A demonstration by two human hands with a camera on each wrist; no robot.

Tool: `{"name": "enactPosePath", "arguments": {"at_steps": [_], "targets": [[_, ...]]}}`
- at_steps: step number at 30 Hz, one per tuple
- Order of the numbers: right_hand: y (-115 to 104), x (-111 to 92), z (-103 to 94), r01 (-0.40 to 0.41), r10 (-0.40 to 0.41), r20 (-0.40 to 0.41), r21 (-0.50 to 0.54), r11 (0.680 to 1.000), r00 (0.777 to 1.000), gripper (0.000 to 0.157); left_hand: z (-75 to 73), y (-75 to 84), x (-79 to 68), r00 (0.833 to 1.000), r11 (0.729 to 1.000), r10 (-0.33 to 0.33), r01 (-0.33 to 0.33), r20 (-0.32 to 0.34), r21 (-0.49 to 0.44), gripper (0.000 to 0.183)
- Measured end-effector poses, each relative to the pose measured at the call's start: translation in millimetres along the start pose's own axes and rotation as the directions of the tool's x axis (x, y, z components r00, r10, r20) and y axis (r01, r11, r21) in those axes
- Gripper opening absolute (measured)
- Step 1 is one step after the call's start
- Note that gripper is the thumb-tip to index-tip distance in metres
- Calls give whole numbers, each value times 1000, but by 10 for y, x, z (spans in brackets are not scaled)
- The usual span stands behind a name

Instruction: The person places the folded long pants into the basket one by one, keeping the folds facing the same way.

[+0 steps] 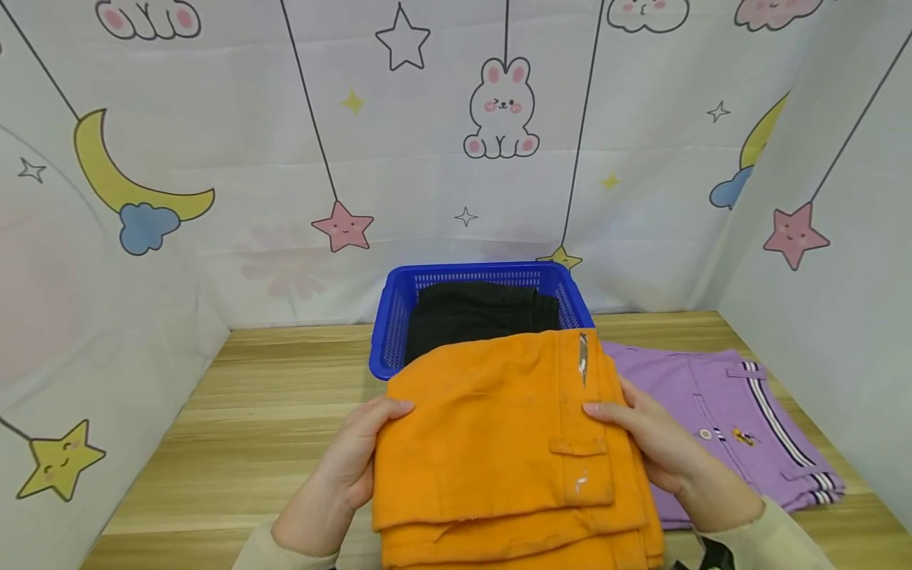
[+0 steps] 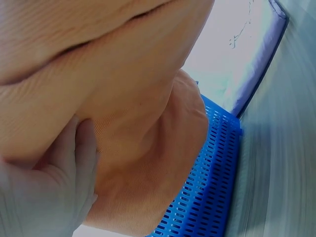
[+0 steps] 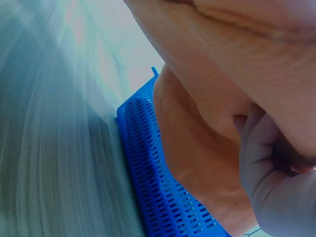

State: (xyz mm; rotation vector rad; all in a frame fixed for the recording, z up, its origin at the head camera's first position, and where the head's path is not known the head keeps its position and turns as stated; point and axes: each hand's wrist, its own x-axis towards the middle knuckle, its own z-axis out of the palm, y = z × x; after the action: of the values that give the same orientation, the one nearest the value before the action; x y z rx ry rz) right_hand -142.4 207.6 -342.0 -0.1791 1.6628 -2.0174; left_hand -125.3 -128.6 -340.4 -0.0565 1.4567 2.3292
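Note:
Both hands hold a folded pair of orange pants (image 1: 492, 435), its layers stacked, with a belt loop and whitish marks at its right side. My left hand (image 1: 349, 459) grips the left edge, thumb on top and fingers underneath. On the opposite edge my right hand (image 1: 659, 443) does the same. In the left wrist view, the fingers of the left hand (image 2: 64, 173) tuck under the orange cloth. The right wrist view shows the right hand (image 3: 276, 168) with its fingers curled beneath the cloth. The pants overlap the near part of a blue basket (image 1: 385, 332) in the head view.
Folded black clothing (image 1: 477, 313) lies inside the basket at the back of the wooden table (image 1: 264, 412). To the right are folded purple pants (image 1: 684, 404) with striped trim, partly behind the right hand. A white patterned curtain (image 1: 427, 158) encloses the back and sides.

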Motion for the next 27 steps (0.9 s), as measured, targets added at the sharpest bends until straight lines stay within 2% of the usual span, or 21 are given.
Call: {"name": "enactPosePath", "arguments": {"at_steps": [10,16,27], "targets": [[-60,-14,52,15,-14,-29,52,999,999,68,57,51,-23,999,1000,7,-8,-42,-9,14],[-83,-19,57,51,-50,-20,81,995,999,59,81,80,-35,999,1000,15,-16,-43,-2,18],[-136,-18,61,78,-79,-1,69,995,997,51,111,139,-46,997,999,44,-44,-58,5,18]]}}
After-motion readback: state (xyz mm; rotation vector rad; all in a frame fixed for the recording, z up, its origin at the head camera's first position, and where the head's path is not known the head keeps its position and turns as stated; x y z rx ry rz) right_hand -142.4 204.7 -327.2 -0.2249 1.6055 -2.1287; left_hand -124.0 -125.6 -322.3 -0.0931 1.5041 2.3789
